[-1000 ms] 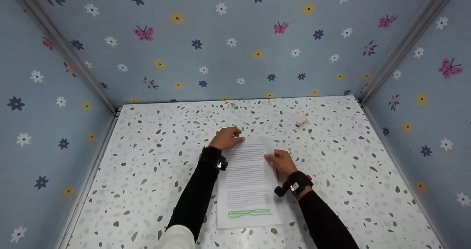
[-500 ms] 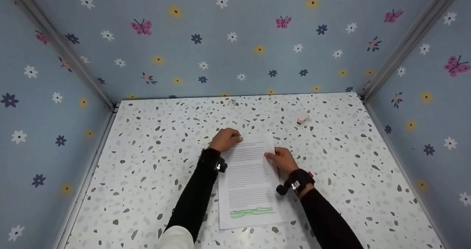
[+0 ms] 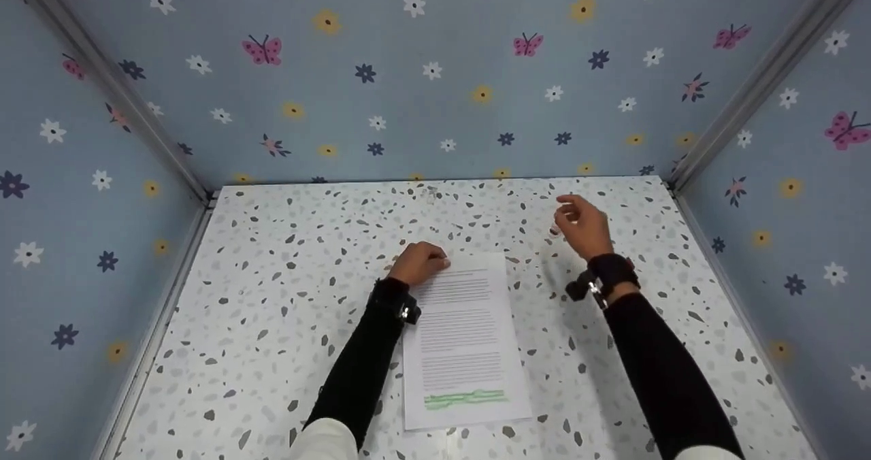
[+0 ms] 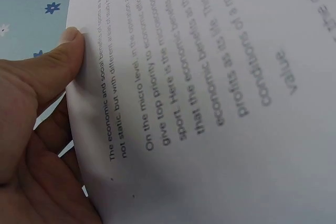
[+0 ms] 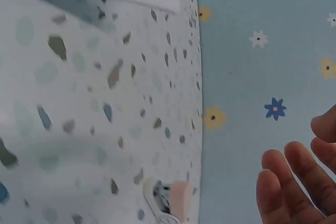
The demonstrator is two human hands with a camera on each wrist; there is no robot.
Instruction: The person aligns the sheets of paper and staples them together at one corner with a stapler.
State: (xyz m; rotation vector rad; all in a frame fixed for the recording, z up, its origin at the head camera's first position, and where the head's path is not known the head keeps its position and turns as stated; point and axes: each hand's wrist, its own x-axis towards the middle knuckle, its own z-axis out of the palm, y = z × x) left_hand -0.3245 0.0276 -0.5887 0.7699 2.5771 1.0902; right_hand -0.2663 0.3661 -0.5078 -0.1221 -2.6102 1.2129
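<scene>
A printed paper sheet (image 3: 466, 337) with a green highlighted line near its bottom lies on the speckled table (image 3: 286, 290). My left hand (image 3: 420, 263) is curled at the sheet's top-left corner. In the left wrist view its thumb (image 4: 71, 45) lies on the edge of the paper sheet (image 4: 210, 103), pinching it. My right hand (image 3: 577, 220) hovers off the sheet toward the back right, fingers (image 5: 294, 182) loosely spread and holding nothing. A small white and pink object (image 5: 170, 203) lies on the table just below that hand; in the head view the hand mostly hides it.
Blue walls (image 3: 435, 92) printed with flowers and butterflies close in the table at the back and on both sides. Metal corner posts (image 3: 755, 86) stand at the back corners.
My right hand has left the sheet's right edge and moved up and to the back right, over the small white and pink object. The left hand stays at the corner.
</scene>
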